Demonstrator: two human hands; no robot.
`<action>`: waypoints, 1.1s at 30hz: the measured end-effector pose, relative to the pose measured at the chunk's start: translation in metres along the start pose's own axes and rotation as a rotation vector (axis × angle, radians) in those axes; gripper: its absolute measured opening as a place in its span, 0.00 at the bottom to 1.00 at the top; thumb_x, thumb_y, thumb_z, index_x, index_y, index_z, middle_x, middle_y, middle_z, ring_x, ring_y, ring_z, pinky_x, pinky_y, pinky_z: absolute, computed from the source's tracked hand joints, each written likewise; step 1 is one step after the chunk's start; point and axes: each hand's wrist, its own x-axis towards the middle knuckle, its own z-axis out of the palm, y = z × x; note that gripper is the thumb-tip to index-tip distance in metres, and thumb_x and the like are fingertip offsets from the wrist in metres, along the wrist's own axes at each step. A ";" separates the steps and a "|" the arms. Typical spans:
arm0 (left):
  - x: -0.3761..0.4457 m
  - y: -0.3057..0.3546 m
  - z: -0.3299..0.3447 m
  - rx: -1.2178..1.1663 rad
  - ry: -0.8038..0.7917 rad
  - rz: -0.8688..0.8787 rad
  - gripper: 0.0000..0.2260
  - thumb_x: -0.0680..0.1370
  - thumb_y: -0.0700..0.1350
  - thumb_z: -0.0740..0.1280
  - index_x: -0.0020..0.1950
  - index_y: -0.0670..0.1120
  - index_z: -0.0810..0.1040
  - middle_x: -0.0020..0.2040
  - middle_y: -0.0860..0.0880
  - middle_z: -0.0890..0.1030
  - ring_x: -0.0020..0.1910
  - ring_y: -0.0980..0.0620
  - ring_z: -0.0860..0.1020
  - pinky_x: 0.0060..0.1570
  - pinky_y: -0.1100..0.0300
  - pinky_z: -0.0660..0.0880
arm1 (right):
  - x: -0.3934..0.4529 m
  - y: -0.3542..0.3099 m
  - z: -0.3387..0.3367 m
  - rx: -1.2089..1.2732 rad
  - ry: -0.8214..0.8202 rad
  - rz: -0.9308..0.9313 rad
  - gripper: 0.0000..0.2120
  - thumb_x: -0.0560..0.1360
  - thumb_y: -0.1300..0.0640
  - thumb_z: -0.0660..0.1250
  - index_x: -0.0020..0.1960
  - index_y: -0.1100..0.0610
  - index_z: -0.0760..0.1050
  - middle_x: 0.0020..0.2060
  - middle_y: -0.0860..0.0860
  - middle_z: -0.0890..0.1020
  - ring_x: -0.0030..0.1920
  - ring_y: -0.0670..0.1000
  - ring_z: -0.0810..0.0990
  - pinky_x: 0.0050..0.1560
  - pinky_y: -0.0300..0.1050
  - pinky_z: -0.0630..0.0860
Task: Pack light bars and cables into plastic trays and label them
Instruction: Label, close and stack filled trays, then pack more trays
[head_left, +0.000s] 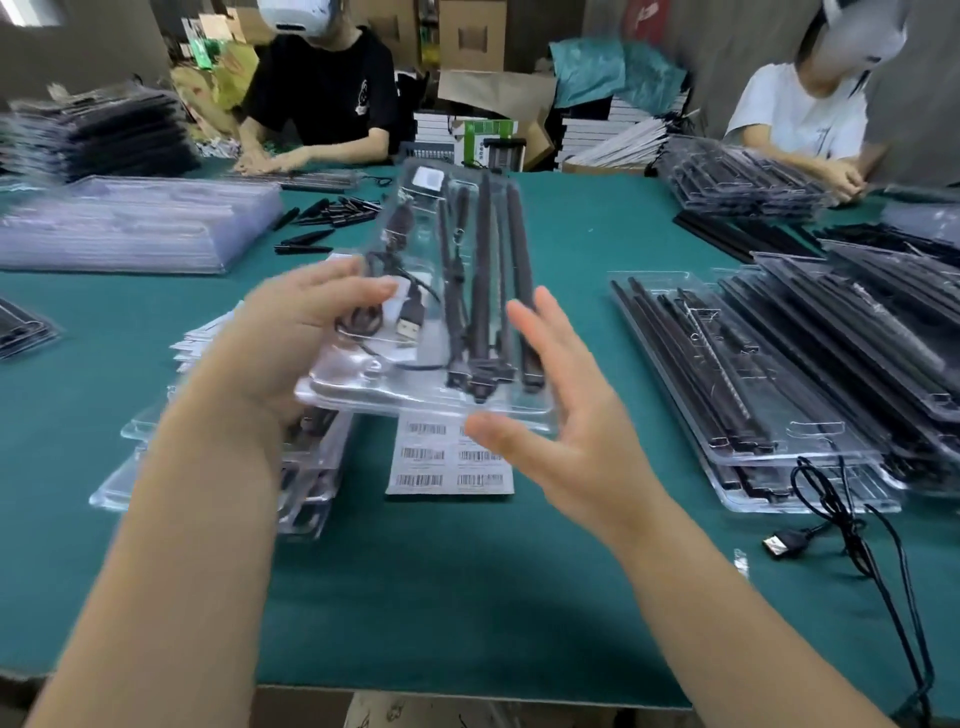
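Note:
A clear plastic tray (431, 384) is held above the green table, long side pointing away from me. It contains several black light bars (485, 280) and a coiled black USB cable (405, 325), with a white label (428, 179) at its far end. My left hand (291, 332) grips the tray's near left side, thumb on top. My right hand (561, 410) is spread with straight fingers at the tray's near right corner. A sheet of barcode labels (449, 460) lies on the table under the tray.
Packed trays (218, 467) are stacked at my left, more trays with bars (779, 384) at my right. A loose black USB cable (841, 525) lies at the near right. Empty clear trays (135, 223) are piled far left. Two people (322, 93) work across the table.

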 end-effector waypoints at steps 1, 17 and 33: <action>0.002 0.004 -0.014 0.098 0.056 0.006 0.10 0.65 0.57 0.73 0.44 0.58 0.84 0.38 0.58 0.84 0.34 0.63 0.80 0.42 0.55 0.68 | 0.004 -0.001 0.011 0.015 -0.003 -0.008 0.35 0.67 0.40 0.72 0.70 0.37 0.61 0.75 0.39 0.52 0.72 0.32 0.50 0.63 0.20 0.52; 0.095 -0.063 -0.153 0.584 0.325 -0.218 0.17 0.71 0.54 0.70 0.48 0.40 0.80 0.53 0.38 0.81 0.41 0.43 0.75 0.48 0.51 0.74 | 0.020 0.004 0.098 0.206 0.059 0.019 0.15 0.70 0.41 0.62 0.57 0.33 0.74 0.67 0.37 0.69 0.69 0.37 0.64 0.65 0.33 0.64; 0.159 -0.093 -0.149 0.606 -0.031 -0.689 0.30 0.72 0.58 0.71 0.62 0.37 0.71 0.54 0.37 0.80 0.48 0.39 0.80 0.49 0.47 0.75 | 0.026 0.026 0.099 0.444 0.298 0.363 0.11 0.70 0.54 0.65 0.51 0.44 0.75 0.50 0.42 0.77 0.48 0.37 0.76 0.46 0.32 0.75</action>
